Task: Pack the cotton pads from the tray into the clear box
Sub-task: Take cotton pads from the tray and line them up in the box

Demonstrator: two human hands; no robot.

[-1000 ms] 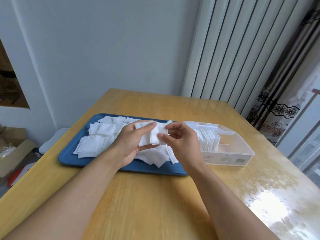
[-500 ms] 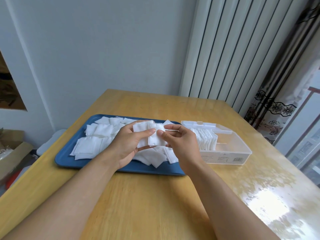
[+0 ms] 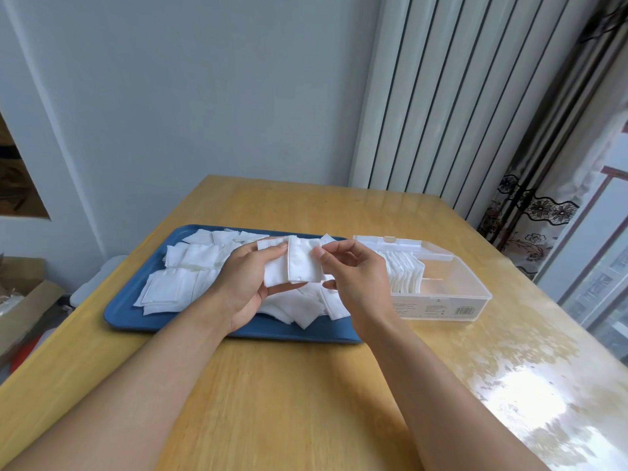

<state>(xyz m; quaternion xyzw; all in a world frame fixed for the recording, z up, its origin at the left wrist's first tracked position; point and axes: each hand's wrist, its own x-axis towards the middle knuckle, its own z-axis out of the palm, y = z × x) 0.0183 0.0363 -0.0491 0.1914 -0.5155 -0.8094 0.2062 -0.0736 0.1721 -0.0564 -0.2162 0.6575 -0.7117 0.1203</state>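
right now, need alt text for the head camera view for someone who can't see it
Two hands, the left hand and right hand, hold a few white cotton pads above a blue tray scattered with more pads. To the right on the wooden table sits a clear box, partly filled with upright pads.
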